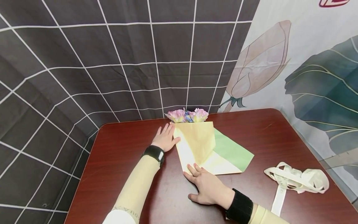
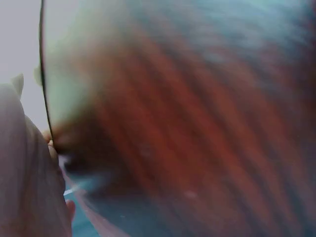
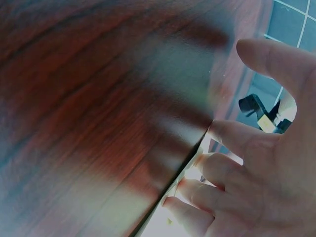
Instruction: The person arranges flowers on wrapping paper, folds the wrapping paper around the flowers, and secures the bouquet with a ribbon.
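A sheet of wrapping paper, cream with a pale green part at its right, lies folded on the table. Pink and blue flowers stick out past its top edge; their stems are hidden. Beside the flowers, my left hand rests flat with fingers spread, its thumb over the paper's left edge. My right hand presses straight fingertips on the paper's lower left corner, thumb held apart on the table. In the right wrist view, the fingertips of the right hand meet the paper's edge.
A loose heap of white ribbon lies on the reddish-brown table at the right, one tail running toward the front. Behind the table hangs a dark cloth with white grid lines, and a floral cloth hangs at the right.
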`<state>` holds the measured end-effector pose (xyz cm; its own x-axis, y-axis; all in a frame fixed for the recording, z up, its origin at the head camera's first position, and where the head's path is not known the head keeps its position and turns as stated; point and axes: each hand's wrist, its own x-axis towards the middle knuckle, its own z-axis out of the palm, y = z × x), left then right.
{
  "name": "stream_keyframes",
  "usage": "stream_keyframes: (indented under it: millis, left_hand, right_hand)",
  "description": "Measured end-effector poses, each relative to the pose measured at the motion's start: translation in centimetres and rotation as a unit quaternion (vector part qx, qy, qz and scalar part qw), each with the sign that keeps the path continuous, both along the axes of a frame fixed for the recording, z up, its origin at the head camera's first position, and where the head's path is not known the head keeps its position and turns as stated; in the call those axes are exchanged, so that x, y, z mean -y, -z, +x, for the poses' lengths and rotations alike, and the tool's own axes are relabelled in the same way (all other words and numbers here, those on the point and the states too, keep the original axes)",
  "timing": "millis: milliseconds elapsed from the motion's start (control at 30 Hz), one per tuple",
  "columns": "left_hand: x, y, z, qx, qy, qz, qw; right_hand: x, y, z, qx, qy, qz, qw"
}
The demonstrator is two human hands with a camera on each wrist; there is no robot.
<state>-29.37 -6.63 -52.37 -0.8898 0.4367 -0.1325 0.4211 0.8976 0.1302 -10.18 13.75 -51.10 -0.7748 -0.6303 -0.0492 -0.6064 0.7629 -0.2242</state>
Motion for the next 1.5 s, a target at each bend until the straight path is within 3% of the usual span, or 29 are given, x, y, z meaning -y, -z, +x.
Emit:
stream_keyframes:
  millis: [233, 467, 700, 900, 1267, 1500]
  left_hand:
    - [0.2, 0.2, -0.3, -0.001, -0.026, 0.015, 0.9996]
    - [0.0, 0.3, 0.3, 0.007, -0.008, 0.0, 0.9999]
    - [0.1, 0.9, 2.3, 0.015, 0.044, -0.018, 0.9988]
    - [-0.1, 0.7, 4.4, 0.012, 0.091, -0.032, 0.9953]
    - [-1.5, 0.2, 8.5, -0.026, 0.191, -0.078, 0.9781]
    - [-1.6, 0.3, 9.6, -0.038, 0.218, -0.082, 0.9717]
  right_hand:
    - [0.1, 0.1, 0.0, 0.007, -0.004, -0.009, 1.0]
    - [0.0, -0.1, -0.2, 0.015, -0.003, -0.001, 1.0]
    - [0.0, -0.3, -0.3, 0.018, -0.004, 0.008, 1.0]
    - [0.1, -0.3, -0.3, 0.018, -0.005, 0.004, 1.0]
    - [0.0, 0.0, -0.2, 0.008, -0.004, -0.004, 1.0]
    - [-0.2, -0.1, -0.1, 0.012, -0.017, -0.013, 1.0]
